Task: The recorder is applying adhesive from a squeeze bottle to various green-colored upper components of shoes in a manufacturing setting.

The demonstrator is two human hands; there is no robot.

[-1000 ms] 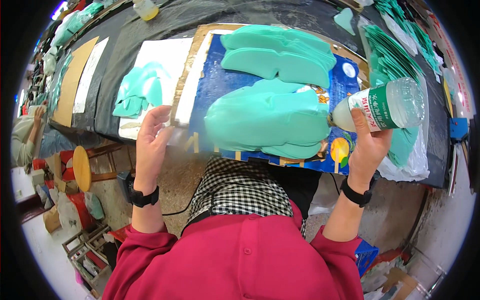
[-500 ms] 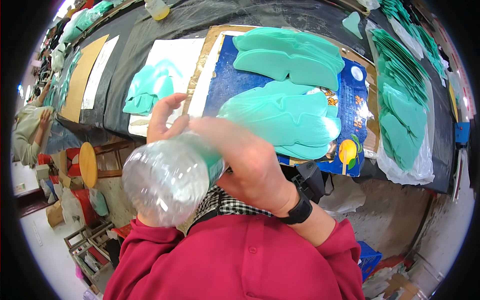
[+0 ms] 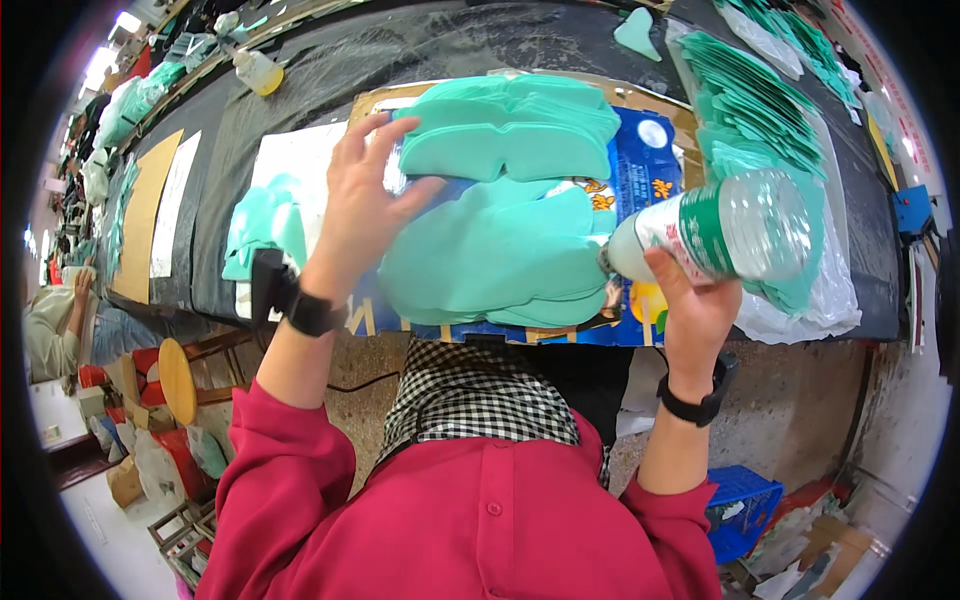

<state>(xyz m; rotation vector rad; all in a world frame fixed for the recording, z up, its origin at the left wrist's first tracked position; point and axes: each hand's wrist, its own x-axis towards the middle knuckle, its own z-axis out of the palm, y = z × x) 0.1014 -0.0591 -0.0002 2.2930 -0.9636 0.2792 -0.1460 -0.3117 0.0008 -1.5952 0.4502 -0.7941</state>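
My right hand point(image 3: 695, 315) grips a clear plastic bottle point(image 3: 770, 225) with a green and white label. The bottle lies tilted almost on its side, its neck pointing left at the right end of the near stack of green foam-like pieces point(image 3: 490, 255). Fingers spread and holding nothing, my left hand point(image 3: 365, 195) hovers by the left ends of the stacks; whether it touches them I cannot tell. A far stack of the same curved pieces point(image 3: 510, 115) lies behind the near one. Both rest on a blue printed board point(image 3: 645, 185).
More green pieces lie on a white sheet point(image 3: 325, 155) at left and in a long pile point(image 3: 750, 100) on plastic at right. A spray bottle of yellow liquid point(image 3: 258, 72) stands at the back. A blue crate point(image 3: 745, 515) is below the table; a co-worker point(image 3: 55, 325) sits far left.
The bottle has gone from in front of my chest to the right side, over the board. My hands have come apart; the left has reached forward with fingers spread.
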